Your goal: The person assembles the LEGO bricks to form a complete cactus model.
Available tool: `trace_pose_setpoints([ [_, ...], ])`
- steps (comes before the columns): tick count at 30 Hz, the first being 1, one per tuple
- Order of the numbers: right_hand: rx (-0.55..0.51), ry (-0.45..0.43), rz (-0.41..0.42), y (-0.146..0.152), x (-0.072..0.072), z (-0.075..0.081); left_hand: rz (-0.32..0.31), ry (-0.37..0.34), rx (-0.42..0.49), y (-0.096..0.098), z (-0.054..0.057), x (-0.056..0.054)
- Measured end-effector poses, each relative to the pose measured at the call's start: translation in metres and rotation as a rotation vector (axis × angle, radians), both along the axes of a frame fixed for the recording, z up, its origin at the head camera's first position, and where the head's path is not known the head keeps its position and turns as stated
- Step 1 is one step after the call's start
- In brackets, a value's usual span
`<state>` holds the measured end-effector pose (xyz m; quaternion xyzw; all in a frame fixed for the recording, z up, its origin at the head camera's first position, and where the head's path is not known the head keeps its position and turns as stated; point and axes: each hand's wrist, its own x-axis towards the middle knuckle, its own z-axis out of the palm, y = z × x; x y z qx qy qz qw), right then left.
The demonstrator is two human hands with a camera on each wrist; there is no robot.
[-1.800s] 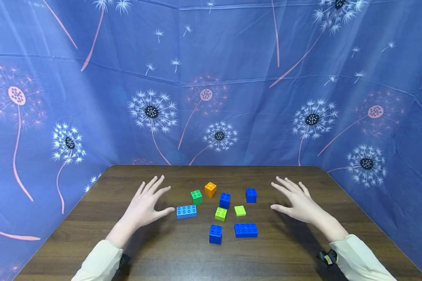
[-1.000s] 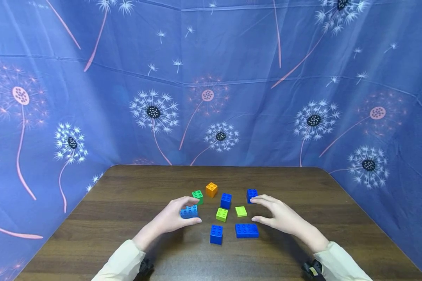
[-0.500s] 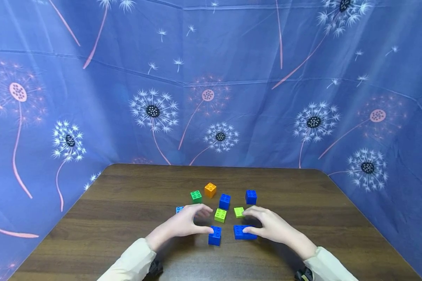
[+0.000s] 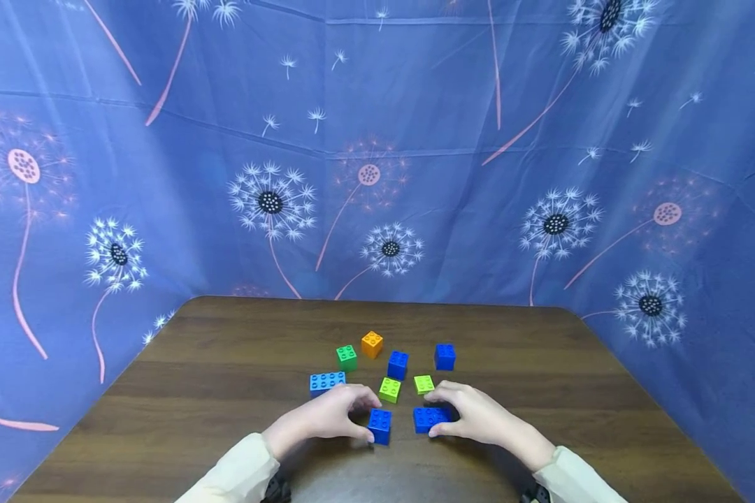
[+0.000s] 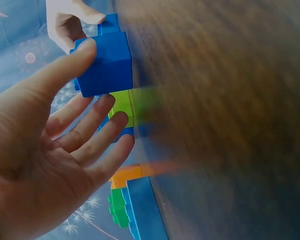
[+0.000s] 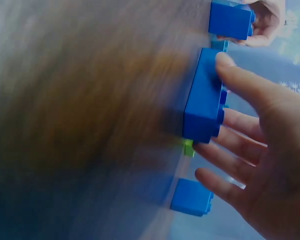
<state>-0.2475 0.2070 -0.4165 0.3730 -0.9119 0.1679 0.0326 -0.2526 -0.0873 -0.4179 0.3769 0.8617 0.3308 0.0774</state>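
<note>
My left hand [image 4: 327, 418] curves round a blue 2x2 toy brick [image 4: 380, 427], the thumb at its near left side and the fingers just behind it. In the left wrist view that thumb overlaps the same brick [image 5: 107, 65], with the other fingers loosely spread. My right hand [image 4: 475, 417] reaches over a long blue 2x4 brick [image 4: 429, 420]; its thumb lies at the near face and its fingertips stand behind. In the right wrist view the thumb overlaps the long brick [image 6: 202, 100] and the fingers are relaxed. Both bricks stand on the table.
Behind the hands lie a light blue long brick [image 4: 327, 383], a green brick [image 4: 347, 358], an orange brick [image 4: 372, 344], two more blue bricks [image 4: 398, 365], a lime brick [image 4: 389, 390] and a flat lime piece [image 4: 423, 384]. A dandelion-patterned blue cloth [image 4: 377, 140] hangs behind the wooden table [image 4: 226, 349].
Both hands have come down and inward from the sides, the left to the near blue brick, the right to the long blue brick. The bricks have stayed in place; the view has shifted slightly.
</note>
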Motion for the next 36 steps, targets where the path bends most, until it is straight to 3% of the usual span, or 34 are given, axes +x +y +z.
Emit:
trace_pose_setpoints([
  [7,0.041,0.026,0.011,-0.0046,0.0009,-0.0016,0.045,0.037,-0.024,0.0014,-0.0002,-0.0001],
  [26,0.017,-0.022,0.011,-0.0007,-0.0012,-0.0013,0.053,-0.052,0.074,0.0029,-0.0033,-0.0027],
  [36,-0.042,0.015,0.015,0.0035,-0.0047,0.0042,0.076,-0.037,0.09,0.0044,-0.004,-0.0027],
])
